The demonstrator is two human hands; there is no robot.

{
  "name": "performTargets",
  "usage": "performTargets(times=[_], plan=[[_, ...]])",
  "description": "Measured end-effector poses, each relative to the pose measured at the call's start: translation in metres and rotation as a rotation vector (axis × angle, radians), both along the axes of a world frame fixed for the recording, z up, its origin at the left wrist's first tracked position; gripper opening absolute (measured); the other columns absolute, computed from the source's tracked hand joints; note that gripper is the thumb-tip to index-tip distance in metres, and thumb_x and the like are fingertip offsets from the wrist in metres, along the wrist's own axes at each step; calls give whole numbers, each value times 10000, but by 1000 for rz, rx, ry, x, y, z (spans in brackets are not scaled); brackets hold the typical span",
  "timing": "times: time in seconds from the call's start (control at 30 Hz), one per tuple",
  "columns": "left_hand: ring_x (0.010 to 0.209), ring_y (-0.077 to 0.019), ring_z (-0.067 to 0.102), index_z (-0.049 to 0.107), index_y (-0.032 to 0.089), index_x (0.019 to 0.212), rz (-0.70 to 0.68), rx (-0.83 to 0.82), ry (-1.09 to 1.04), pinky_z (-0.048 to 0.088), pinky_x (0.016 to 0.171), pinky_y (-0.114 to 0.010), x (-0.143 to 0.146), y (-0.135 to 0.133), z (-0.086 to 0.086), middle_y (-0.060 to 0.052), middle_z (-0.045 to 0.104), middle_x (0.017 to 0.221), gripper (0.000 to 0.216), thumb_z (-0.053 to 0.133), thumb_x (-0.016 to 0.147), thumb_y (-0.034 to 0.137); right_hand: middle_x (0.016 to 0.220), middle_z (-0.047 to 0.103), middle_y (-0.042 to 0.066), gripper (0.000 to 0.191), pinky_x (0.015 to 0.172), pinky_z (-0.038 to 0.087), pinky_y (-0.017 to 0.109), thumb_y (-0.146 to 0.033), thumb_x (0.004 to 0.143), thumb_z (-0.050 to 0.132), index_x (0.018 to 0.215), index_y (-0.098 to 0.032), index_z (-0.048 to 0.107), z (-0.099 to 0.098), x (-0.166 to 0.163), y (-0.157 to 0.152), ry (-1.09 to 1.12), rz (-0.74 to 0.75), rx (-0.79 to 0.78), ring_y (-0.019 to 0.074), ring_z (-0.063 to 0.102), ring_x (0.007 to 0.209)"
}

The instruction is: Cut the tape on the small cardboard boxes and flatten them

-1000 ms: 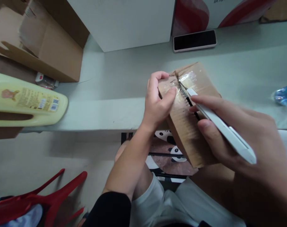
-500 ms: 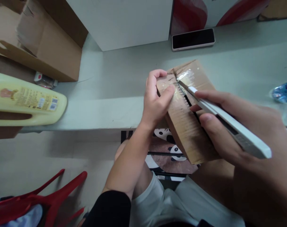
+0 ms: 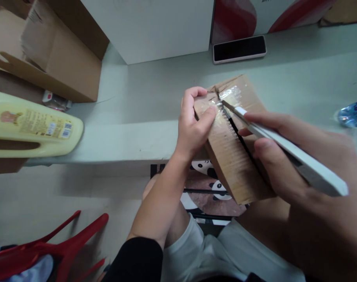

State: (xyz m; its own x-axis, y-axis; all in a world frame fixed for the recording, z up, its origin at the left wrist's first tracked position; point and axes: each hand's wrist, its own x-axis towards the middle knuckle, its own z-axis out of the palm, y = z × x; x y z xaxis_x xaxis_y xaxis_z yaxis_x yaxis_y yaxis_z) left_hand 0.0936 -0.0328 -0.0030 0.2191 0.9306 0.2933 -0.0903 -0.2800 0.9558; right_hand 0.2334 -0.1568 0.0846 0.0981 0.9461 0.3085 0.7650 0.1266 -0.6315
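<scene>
A small brown cardboard box (image 3: 234, 164) lies tilted over the front edge of the table, with clear tape shining near its far end. My left hand (image 3: 194, 121) grips the box's far left corner, thumb on top and fingers round the side. In my right hand (image 3: 301, 156) is a white utility knife (image 3: 301, 160), held like a pen. Its blade tip touches the taped seam close to my left thumb. A dark open slit runs from the tip along the seam toward me.
A phone (image 3: 240, 49) lies beyond the box, before a white box (image 3: 163, 31). On the left are a yellow jug (image 3: 34, 125) and an open carton (image 3: 69, 58). A plastic bottle (image 3: 353, 113) lies at right. A red stool (image 3: 66, 244) stands on the floor.
The knife's handle and my right hand have shifted slightly to the right, while the blade tip stays at about the same spot on the seam. My left hand is nearly still.
</scene>
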Motion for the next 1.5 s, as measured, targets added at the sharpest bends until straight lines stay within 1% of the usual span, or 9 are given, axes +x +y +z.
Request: performTargets(times=[0.1, 0.23, 0.37, 0.47, 0.67, 0.9, 1.07, 1.3, 1.5], plan=[[1286, -266, 529, 544, 242, 1109, 5, -14, -11, 443, 1105, -433, 0, -1, 2, -52, 580, 1204, 256, 667, 885, 219, 993, 762, 6, 332, 673, 544, 273, -349, 955, 529, 1219, -224, 687, -1, 0, -3, 36, -21, 4, 123, 693, 694], [1292, -269, 525, 546, 239, 1095, 13, -19, -16, 451, 1104, -446, 1, -1, 3, -52, 575, 1203, 244, 674, 887, 247, 1088, 756, -1, 334, 706, 556, 289, -352, 960, 520, 1242, -253, 668, -1, 1, -4, 56, -23, 9, 139, 716, 767], [1292, -271, 526, 542, 241, 1105, 10, -25, -5, 456, 1102, -454, 1, -1, 3, -54, 572, 1209, 254, 676, 892, 275, 1030, 756, -13, 350, 633, 522, 295, -368, 954, 525, 1270, -278, 645, -2, 2, 0, 8, 26, -22, 152, 719, 771], [1294, -271, 525, 536, 245, 1117, 8, -30, 9, 452, 1105, -458, 0, -2, 4, -53, 569, 1213, 264, 674, 898, 294, 1029, 752, -6, 363, 634, 523, 298, -386, 963, 511, 1288, -281, 634, -3, 2, 2, -46, 14, -25, 162, 720, 780], [1305, -273, 516, 532, 247, 1106, 6, -27, 13, 442, 1111, -468, 0, -3, 5, -51, 566, 1216, 264, 679, 895, 308, 1049, 758, 21, 385, 631, 518, 311, -388, 971, 493, 1307, -257, 629, -4, 1, 2, -100, 27, -8, 189, 733, 802], [1285, -277, 531, 554, 251, 1107, 12, -31, 10, 465, 1082, -461, 0, -3, 5, -59, 577, 1203, 268, 687, 887, 327, 1011, 774, 59, 382, 610, 505, 333, -327, 946, 514, 1248, -154, 674, 2, -3, 7, -128, 44, 1, 220, 745, 795], [1286, -272, 529, 552, 249, 1111, 10, -31, 8, 457, 1091, -455, 0, -2, 4, -59, 578, 1202, 260, 676, 887, 298, 947, 774, 49, 372, 549, 462, 317, -327, 944, 517, 1213, -139, 691, 2, -3, 8, -150, 53, 7, 196, 721, 701], [1279, -266, 527, 553, 263, 1091, 7, -19, 13, 455, 1085, -432, 0, 0, 3, -58, 592, 1210, 243, 664, 879, 225, 802, 724, -17, 284, 544, 437, 241, -310, 930, 561, 1149, -206, 708, 2, -2, 1, -37, -9, -3, 86, 632, 591], [1254, -262, 543, 560, 262, 1091, 23, -40, 10, 477, 1058, -418, 1, -2, 5, -57, 583, 1210, 229, 659, 887, 235, 737, 705, -34, 190, 520, 447, 261, -285, 888, 567, 1010, -257, 710, 3, -4, 0, -6, -31, 6, 108, 608, 543]])
